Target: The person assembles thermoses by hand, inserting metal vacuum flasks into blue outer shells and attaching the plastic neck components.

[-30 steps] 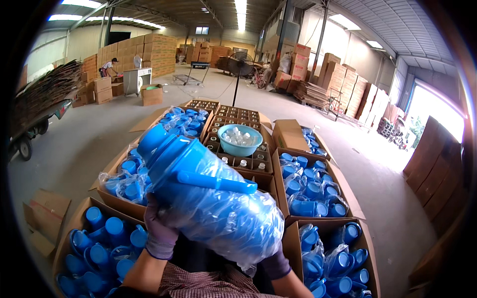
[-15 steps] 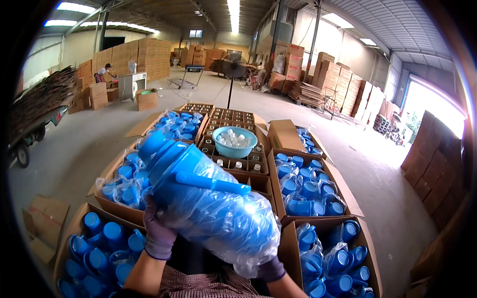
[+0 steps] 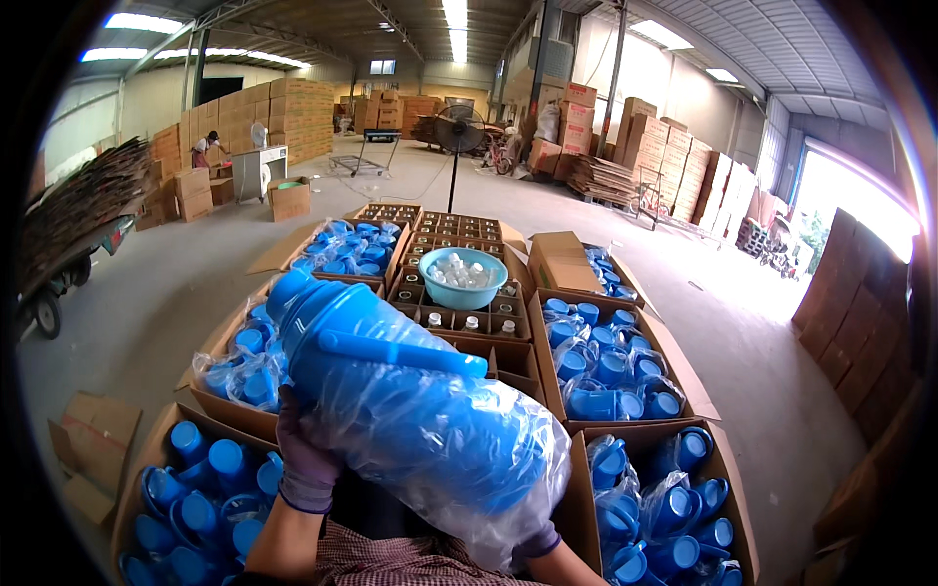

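In front of me I hold a large blue plastic jug (image 3: 430,430) with a long side handle, lying slanted with its narrow top to the upper left. Clear plastic film wraps its wider body and bunches loosely at the lower right end. My left hand (image 3: 308,457), in a grey-purple glove, is closed round the jug's underside near its collar. Under the wrapped lower end is my right hand (image 3: 537,537), also gloved; the film and jug hide most of its fingers. A carton of smaller-looking blue jugs (image 3: 230,464) stands next to my left hand.
More cartons of blue jugs (image 3: 611,366) stand to the right and far left. A light blue basin (image 3: 462,293) of clear pieces rests on a divided carton (image 3: 503,311) with bottle necks showing. Beyond are a standing fan (image 3: 459,132), carton stacks and a person (image 3: 205,148) at work.
The jug's lower end has shifted a little right and down, and its handle has turned slightly. Both hands keep hold of it.
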`<state>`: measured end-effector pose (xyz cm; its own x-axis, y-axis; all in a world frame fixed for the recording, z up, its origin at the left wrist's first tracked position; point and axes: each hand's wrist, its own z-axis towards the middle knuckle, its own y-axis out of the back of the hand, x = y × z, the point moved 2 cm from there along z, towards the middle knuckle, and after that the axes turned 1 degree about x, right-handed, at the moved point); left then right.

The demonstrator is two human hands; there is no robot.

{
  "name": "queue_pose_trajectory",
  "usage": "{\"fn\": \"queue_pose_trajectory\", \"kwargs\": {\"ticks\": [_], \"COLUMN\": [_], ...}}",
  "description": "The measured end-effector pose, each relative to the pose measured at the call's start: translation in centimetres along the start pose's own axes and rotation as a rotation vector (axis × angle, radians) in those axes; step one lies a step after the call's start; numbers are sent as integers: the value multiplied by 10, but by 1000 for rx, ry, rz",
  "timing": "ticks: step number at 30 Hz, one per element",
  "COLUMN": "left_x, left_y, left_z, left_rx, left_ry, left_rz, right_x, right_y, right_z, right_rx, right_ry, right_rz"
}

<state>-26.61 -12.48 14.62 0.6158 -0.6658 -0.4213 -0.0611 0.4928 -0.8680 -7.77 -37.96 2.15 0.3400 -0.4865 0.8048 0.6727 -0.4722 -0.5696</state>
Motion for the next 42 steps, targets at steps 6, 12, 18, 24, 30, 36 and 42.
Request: {"fn": "queue_pose_trajectory", "kwargs": {"ticks": [6, 12, 18, 24, 30, 36, 42], "left_x": [-5, 8, 4, -18, -47, 40, 107], "left_y": [18, 7, -7, 20, 79, -51, -103], "left_z": [-1, -4, -1, -7, -7, 12, 13], "left_rx": [13, 109, 34, -178, 157, 633, 594], "left_ry": [40, 47, -98, -297, -485, 251, -28], "left_rz": [-47, -251, 68, 429, 1422, 827, 1539], "right_x": [1, 3, 2, 94, 19, 97, 137], "right_y": [1, 6, 10, 60, -12, -19, -9], "right_z": [6, 3, 0, -25, -25, -41, -133], "right_rx": [-9, -25, 27, -558, -37, 92, -91], "right_ry": [-16, -20, -82, 286, 455, 717, 251], "right_rz": [7, -36, -186, -1254, -838, -497, -669]}}
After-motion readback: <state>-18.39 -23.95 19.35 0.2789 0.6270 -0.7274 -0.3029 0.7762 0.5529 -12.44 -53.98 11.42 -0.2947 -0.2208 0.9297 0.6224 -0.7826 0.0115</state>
